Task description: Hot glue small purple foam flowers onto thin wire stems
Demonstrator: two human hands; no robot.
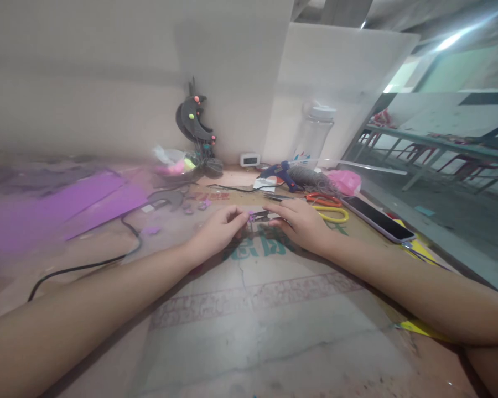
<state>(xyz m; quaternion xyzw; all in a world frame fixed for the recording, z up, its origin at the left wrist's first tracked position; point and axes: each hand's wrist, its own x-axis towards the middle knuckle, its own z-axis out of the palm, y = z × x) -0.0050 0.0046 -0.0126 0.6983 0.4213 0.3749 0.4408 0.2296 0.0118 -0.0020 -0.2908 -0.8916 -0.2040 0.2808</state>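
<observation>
Both my forearms reach forward over a cardboard sheet (274, 309) with green print. My left hand (218, 229) is closed in a pinch on a tiny purple piece (251, 216). My right hand (301, 221) is closed round a small metal tool (264, 216), probably snips, whose tip meets the purple piece between the two hands. The details of the tool are blurred.
Purple foam sheets (66, 207) lie at the left, with a black cable (108, 257). Behind the hands are orange and yellow scissors (330, 207), a blue glue gun (280, 174), a phone (377, 218), a clear bottle (315, 135), a black crescent craft (195, 121) and a pink bag (344, 181).
</observation>
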